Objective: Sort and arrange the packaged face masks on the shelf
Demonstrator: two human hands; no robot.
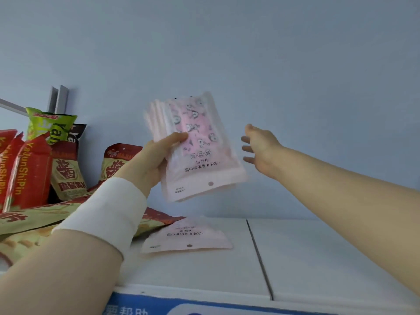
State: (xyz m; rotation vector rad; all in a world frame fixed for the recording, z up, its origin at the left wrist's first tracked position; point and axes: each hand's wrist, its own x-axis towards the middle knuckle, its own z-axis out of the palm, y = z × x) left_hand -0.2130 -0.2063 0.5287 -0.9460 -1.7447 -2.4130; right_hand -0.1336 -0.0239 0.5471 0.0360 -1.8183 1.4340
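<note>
Shelf (318, 258) front edge with a blue label strip (159, 305) is running nearest, under both forearms. A dark seam (259, 253) is splitting the white top, passing below the gap between the hands; bare white surface is lying open under and to the right of the right hand. One loose mask pack (188, 237) is lying flat below the left hand, its far corner tucked under a snack bag. Left hand (147, 164), white wrap (106, 214) on the wrist, is gripping a fanned stack of mask packs (200, 146) in the air, thumb across the front: translucent pink pouches, cartoon print, text upside down, round hang hole at the near end. Right hand (261, 151) is hovering just right of the stack, fingers spread wide, holding nothing, not touching it. Red and green snack bags (29, 169) are crowding the area left of the left hand. Pale blue wall (272, 64) is closing off the back.
</note>
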